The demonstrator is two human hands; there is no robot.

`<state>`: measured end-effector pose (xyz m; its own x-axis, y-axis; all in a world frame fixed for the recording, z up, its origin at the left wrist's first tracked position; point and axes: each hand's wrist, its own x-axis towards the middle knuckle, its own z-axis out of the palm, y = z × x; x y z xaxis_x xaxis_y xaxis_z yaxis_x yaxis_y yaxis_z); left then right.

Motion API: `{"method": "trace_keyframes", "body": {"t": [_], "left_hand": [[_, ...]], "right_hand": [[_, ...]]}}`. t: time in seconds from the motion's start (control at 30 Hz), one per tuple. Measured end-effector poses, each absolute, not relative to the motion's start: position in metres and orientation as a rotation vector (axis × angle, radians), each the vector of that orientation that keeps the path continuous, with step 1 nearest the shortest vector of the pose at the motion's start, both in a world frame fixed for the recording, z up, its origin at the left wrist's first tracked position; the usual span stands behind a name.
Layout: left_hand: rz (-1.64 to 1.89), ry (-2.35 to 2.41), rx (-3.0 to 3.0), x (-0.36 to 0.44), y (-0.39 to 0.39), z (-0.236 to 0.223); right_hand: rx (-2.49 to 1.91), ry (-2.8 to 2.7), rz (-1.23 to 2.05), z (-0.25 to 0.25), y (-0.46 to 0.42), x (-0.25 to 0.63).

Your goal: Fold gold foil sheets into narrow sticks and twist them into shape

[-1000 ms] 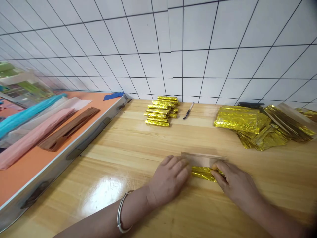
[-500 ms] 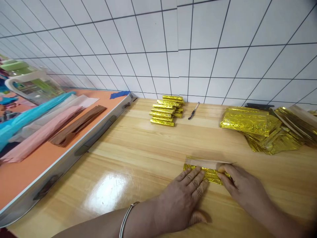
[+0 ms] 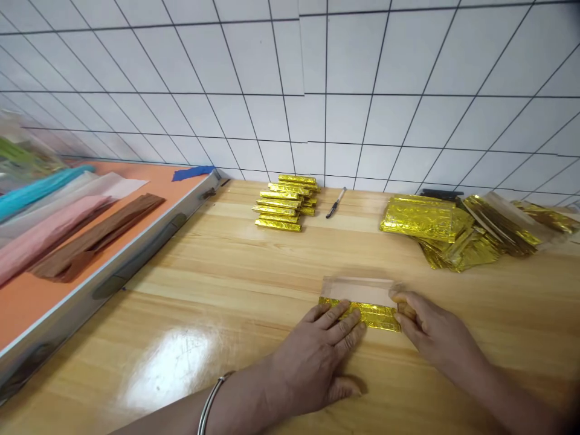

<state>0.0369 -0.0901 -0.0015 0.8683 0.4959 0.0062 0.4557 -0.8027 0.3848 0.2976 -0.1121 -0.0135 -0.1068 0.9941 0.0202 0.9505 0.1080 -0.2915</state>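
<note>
A sheet of gold foil paper (image 3: 380, 316) lies on the wooden table, partly folded. Its near strip shows gold, and its far strip shows the pale backing. My left hand (image 3: 319, 356) rests flat on the left part of the gold strip, fingers stretched and thumb out to the side. At the right end of the sheet, my right hand (image 3: 428, 323) has thumb and fingers pinched together on the paper's edge. Part of the fold is hidden under my left fingers.
Behind are stacked gold foil rolls (image 3: 281, 208), a pen (image 3: 336, 203) and a pile of gold foil sheets (image 3: 419, 220). To the left, a raised orange board (image 3: 131, 175) with a metal edge holds brown paper (image 3: 97, 238), pink paper (image 3: 58, 232) and blue paper (image 3: 45, 192).
My left hand, earlier curled at the sheet's left end, has come to lie flat on the gold strip. My right hand stays at the right end. The camera view has shifted.
</note>
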Motion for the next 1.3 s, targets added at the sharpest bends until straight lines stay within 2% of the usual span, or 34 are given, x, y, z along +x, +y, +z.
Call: {"method": "trace_keyframes", "body": {"t": [0.13, 0.23, 0.37, 0.67, 0.93, 1.17, 1.3], "left_hand": [[0.143, 0.709, 2.670, 0.039, -0.090, -0.002], [0.150, 0.699, 2.667, 0.039, -0.090, -0.004], [0.123, 0.656, 2.670, 0.034, -0.087, -0.004], [0.037, 0.592, 2.721, 0.003, -0.074, -0.003], [0.103, 0.645, 2.775, 0.017, -0.113, 0.012], [0.378, 0.266, 2.862, 0.046, -0.126, -0.001], [0.591, 0.370, 2.588, 0.028, -0.122, 0.000]], "right_hand": [[-1.712, -2.368, -0.121, -0.006, -0.135, 0.280], [-1.463, -2.511, -0.295, -0.011, -0.150, 0.254], [-1.444, -2.629, -0.307, -0.027, -0.158, 0.240], [-1.513, -2.620, -0.345, -0.036, -0.174, 0.268], [-1.519, -2.632, -0.315, -0.022, -0.135, 0.284], [-1.664, -2.558, -0.285, -0.020, -0.105, 0.246], [-1.658, -2.538, -0.217, -0.026, -0.110, 0.238]]}}
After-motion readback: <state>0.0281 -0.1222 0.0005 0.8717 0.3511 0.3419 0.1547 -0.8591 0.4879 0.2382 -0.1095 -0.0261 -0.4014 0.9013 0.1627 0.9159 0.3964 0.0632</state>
